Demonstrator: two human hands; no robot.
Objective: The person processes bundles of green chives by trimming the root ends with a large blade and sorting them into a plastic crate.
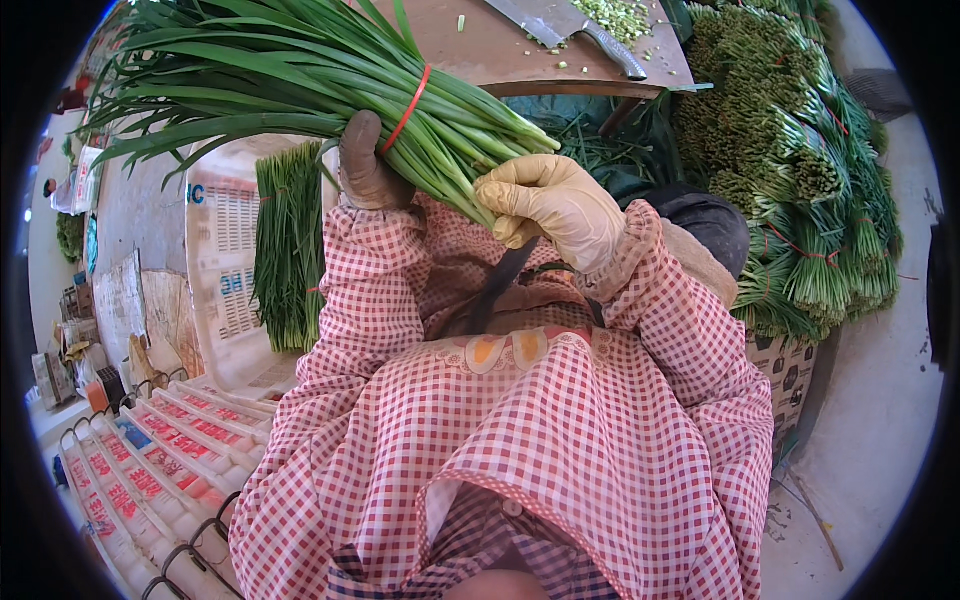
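A bunch of garlic chives point(290, 75) is held up in front of my chest, its green leaves spreading to the left and its pale stem ends pointing right. A red band point(408, 108) circles the stems. My left hand point(372, 170), in a dark, stained glove, grips the bunch from below beside the band, with the thumb upright; its other fingers are mostly hidden. At the cut ends, my right hand point(560, 205), in a cream glove, has its fingers closed on the lower stems.
Ahead, a cleaver point(612, 50) lies on a brown table point(450, 45) near chopped stem bits point(620, 18). Loose leaves point(610, 150) lie under its edge. Stacked chive bunches point(800, 160) rise at right. At left stands a white crate point(215, 330) with more chives point(288, 250).
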